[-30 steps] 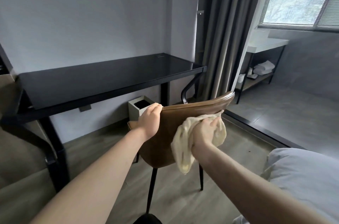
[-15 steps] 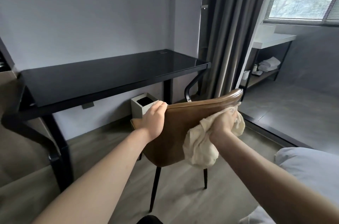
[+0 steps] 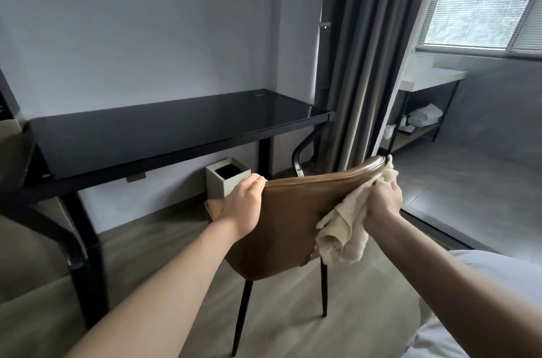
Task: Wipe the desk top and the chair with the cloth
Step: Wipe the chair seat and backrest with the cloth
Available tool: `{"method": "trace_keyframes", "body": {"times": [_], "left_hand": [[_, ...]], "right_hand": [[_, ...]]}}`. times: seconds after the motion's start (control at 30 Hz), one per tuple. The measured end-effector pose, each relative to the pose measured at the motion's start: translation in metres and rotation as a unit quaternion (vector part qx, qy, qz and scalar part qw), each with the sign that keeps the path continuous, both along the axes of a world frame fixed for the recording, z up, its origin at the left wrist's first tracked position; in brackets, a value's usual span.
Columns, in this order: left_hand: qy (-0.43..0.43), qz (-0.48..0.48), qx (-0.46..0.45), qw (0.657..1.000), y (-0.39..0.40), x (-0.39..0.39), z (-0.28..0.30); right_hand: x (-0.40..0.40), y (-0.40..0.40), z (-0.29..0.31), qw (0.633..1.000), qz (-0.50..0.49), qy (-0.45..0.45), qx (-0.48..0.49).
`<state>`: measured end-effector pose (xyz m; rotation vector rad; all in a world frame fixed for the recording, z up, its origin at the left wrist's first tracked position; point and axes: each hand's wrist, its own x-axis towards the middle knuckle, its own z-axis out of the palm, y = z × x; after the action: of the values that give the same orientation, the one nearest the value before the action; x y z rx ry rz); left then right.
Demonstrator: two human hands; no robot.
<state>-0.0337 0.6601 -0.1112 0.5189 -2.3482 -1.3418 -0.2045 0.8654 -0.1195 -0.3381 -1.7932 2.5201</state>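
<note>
While the left hand grips the stiff chair back's top edge, the right hand clutches the soft, limp cloth, best held bunched.

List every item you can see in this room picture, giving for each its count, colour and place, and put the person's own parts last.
glossy black desk: 1, black, against the wall on the left
brown leather chair with thin black legs: 1, brown, centre, its back toward the camera
cream cloth: 1, cream, at the right end of the chair's backrest
square bin: 1, pale grey, on the floor under the desk
long grey curtain: 1, grey, right of the desk
folded towels: a small stack, white, on a shelf at far right
left hand: 1, grips the chair's top edge
right hand: 1, holds the cloth against the backrest
</note>
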Motion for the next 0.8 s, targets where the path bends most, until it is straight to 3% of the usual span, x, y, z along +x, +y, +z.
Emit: {"method": "trace_keyframes", "body": {"times": [0.13,0.23,0.33,0.43,0.47,0.8], "left_hand": [[-0.002,-0.001,0.002,1.000,0.001,0.002,0.003],[-0.017,-0.013,-0.016,1.000,-0.002,0.000,-0.002],[-0.033,-0.002,-0.017,0.999,-0.003,-0.002,-0.005],[-0.020,0.003,-0.009,1.000,0.002,-0.001,-0.003],[-0.015,0.011,0.008,1.000,0.005,0.001,-0.002],[-0.003,0.002,0.016,1.000,-0.004,-0.005,-0.009]], "right_hand": [[0.022,0.010,0.045,0.985,-0.003,0.133,0.108],[0.033,0.018,0.082,0.935,0.063,0.233,0.258],[0.027,0.018,0.101,0.819,0.165,0.326,0.442],[0.015,0.014,0.103,0.649,0.249,0.318,0.645],[0.013,0.015,0.102,0.622,0.259,0.310,0.671],[0.003,0.024,0.095,0.762,0.248,0.166,0.575]]}}
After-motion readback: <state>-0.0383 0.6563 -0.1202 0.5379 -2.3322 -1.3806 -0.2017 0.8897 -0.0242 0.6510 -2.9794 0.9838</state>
